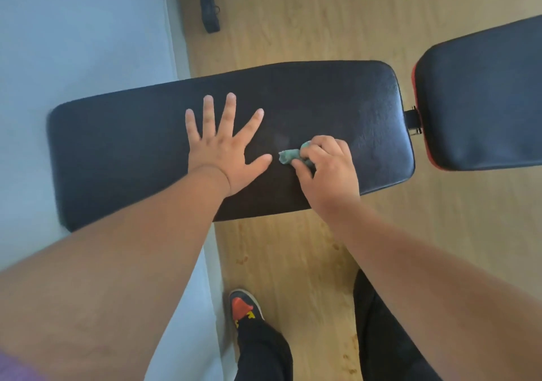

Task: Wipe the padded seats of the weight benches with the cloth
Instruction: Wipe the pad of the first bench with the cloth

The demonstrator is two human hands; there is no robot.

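Wiping step: my right hand gripped the bunched teal cloth mid-pad on the long black padded bench seat, my left hand lay flat and splayed beside it, and I judged the next stroke should run right.

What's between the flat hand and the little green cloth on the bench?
Only bare black padding of the bench seat, a narrow strip. The head view shows the left hand with its thumb tip just short of the cloth, which the right hand grips.

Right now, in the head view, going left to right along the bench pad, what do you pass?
Left hand pressed flat on the long black pad → green cloth → right hand gripping it → metal hinge bracket → second black pad with red edging.
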